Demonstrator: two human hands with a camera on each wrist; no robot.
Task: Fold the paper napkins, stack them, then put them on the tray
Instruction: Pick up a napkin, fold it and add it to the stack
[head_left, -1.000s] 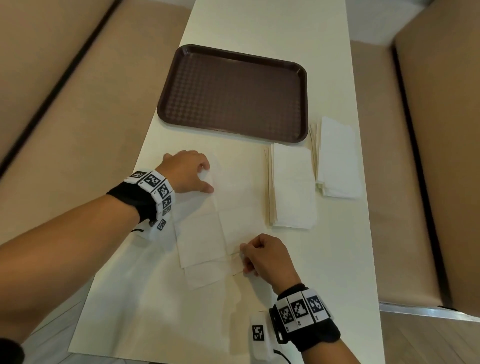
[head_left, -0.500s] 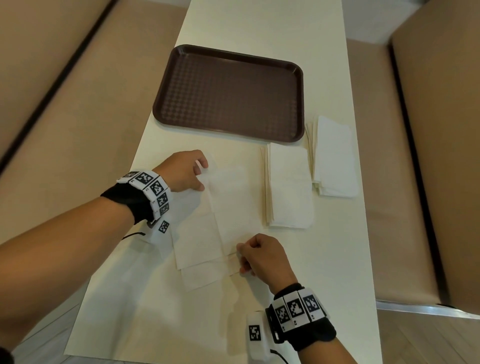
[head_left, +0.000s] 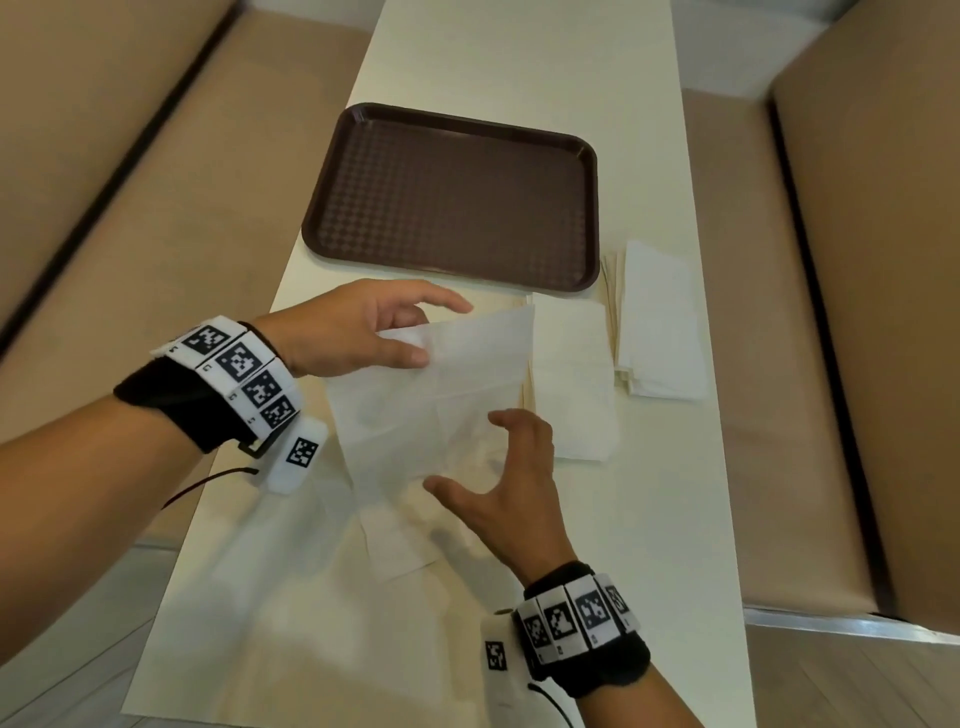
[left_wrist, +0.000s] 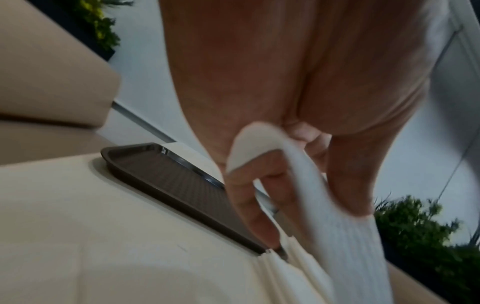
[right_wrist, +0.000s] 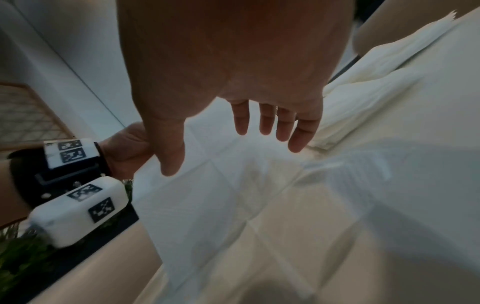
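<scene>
A thin white napkin (head_left: 441, 395) hangs lifted above the table, unfolded and creased. My left hand (head_left: 410, 338) pinches its far left corner between thumb and fingers; the left wrist view shows the paper (left_wrist: 324, 195) curling over my fingers. My right hand (head_left: 498, 467) hovers open with spread fingers at the napkin's near right part, holding nothing; the right wrist view shows the same hand (right_wrist: 259, 131) above the sheet (right_wrist: 233, 195). Another napkin (head_left: 400, 540) lies flat on the table under it. The brown tray (head_left: 457, 192) lies beyond, with nothing on it.
Two piles of folded napkins sit right of my hands: one (head_left: 571, 384) beside the lifted napkin, another (head_left: 660, 322) near the table's right edge, by the tray's corner. Beige benches (head_left: 130, 234) flank the narrow cream table (head_left: 519, 52).
My left hand has lifted the napkin off the table and swung its far corner rightward. My right hand has let go of the near corner and opened.
</scene>
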